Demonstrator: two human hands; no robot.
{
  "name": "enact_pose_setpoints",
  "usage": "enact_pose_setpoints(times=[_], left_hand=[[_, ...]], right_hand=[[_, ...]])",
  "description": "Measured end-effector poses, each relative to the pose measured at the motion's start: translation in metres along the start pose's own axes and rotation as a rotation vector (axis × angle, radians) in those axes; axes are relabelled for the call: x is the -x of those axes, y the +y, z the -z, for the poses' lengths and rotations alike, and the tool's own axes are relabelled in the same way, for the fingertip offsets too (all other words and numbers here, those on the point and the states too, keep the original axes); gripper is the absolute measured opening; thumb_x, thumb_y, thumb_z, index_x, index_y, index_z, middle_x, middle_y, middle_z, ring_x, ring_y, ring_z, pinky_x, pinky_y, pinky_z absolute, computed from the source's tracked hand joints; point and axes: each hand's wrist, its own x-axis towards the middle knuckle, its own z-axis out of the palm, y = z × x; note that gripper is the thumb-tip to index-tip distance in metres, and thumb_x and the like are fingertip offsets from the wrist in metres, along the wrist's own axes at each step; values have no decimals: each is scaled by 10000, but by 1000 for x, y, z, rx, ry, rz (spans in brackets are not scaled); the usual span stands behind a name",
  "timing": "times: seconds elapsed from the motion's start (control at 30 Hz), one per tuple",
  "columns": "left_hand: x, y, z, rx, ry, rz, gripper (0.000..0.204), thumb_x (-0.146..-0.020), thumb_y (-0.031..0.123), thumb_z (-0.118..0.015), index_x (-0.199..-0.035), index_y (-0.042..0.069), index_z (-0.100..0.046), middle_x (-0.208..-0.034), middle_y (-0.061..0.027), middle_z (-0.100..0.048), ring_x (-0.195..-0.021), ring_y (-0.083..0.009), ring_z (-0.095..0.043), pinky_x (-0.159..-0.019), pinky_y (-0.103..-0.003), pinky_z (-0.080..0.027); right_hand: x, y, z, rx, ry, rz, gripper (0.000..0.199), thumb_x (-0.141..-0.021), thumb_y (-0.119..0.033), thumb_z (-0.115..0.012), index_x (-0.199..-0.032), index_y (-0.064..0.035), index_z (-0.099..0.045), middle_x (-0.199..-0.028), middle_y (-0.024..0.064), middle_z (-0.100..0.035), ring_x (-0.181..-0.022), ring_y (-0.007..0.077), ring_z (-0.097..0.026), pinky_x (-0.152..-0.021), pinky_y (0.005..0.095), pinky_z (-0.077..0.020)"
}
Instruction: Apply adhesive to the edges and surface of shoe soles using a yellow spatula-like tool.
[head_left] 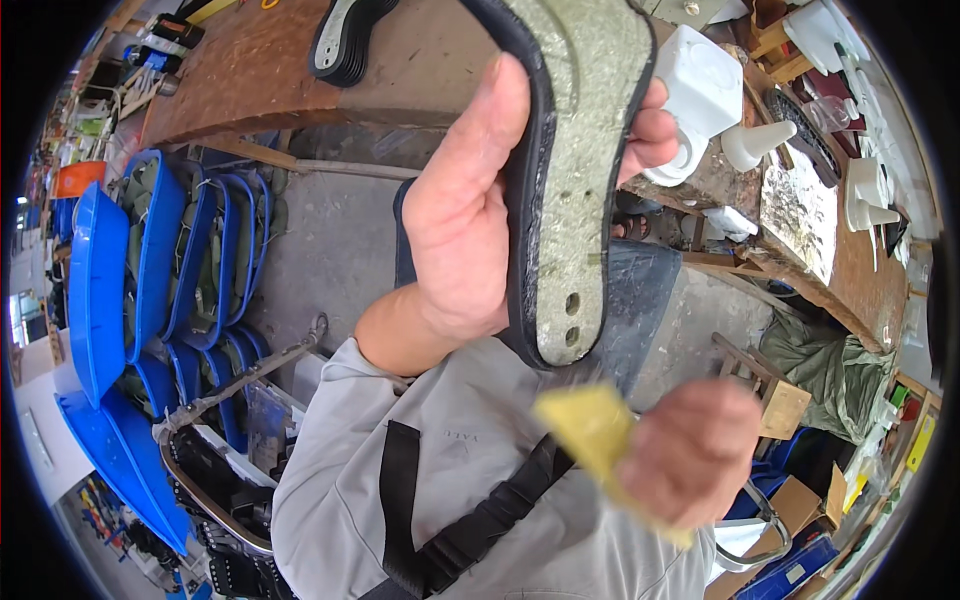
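My left hand (470, 220) grips a shoe insole (575, 170) held up close to the camera, thumb on its left edge and fingers wrapped round the right. The insole has a black rim, a speckled grey-green face and two small holes near its lower end. My right hand (695, 450), blurred, holds a yellow piece of sponge or cloth (590, 425) just below the insole's lower tip; I cannot tell whether they touch.
A brown workbench (250, 70) carries a stack of black insoles (345, 40). White plastic containers (705, 95) and cone-tipped bottles (755, 145) stand at the upper right. Blue bins (95, 280) with stacked parts line the left. A wooden stool (775, 395) sits lower right.
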Motion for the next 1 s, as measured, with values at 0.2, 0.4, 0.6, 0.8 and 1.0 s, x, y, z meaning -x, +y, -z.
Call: enact_pose_setpoints(times=[0.2,0.4,0.6,0.8,1.0], left_hand=[[-1,5,-3,31,21,159,631,-1010,443,-283,-1340,-86,-378,-1304,-308,-439,-1200,-390,-479,-1068,-495,-347],[0,8,-6,76,35,191,675,-1012,441,-257,-1400,-112,-267,-1392,-371,-315,-1273,-448,-409,-1106,-559,-288],[-1,8,1,181,-60,146,646,-1015,420,-263,-1393,-102,-300,-1359,-380,-355,-1228,-439,-460,-1092,-555,-305],[-4,4,1,267,-53,-6,606,-1019,385,-287,-1374,-104,-337,-1320,-371,-411,-1204,-436,-479,-1084,-552,-317],[-1,1,-1,141,3,-38,626,-1011,410,-298,-1365,-104,-352,-1323,-331,-440,-1195,-404,-496,-1077,-534,-335]], right_hand=[[-8,25,5,-210,57,10,158,-661,-96,-689,-806,-32,-689,-780,51,-651,-499,121,-516,-450,246,-392],[-24,46,30,-385,-164,154,221,-675,-144,-754,-841,-15,-684,-777,103,-650,-450,100,-466,-415,230,-338],[-22,49,28,-120,-109,83,146,-700,-116,-703,-799,-10,-683,-756,105,-647,-444,117,-490,-409,246,-383],[-8,23,26,-196,70,42,177,-640,-67,-679,-810,-24,-696,-753,53,-648,-472,91,-484,-429,226,-378],[1,23,24,-369,-29,18,110,-718,-23,-685,-827,-13,-698,-777,84,-675,-516,125,-557,-468,231,-436]])
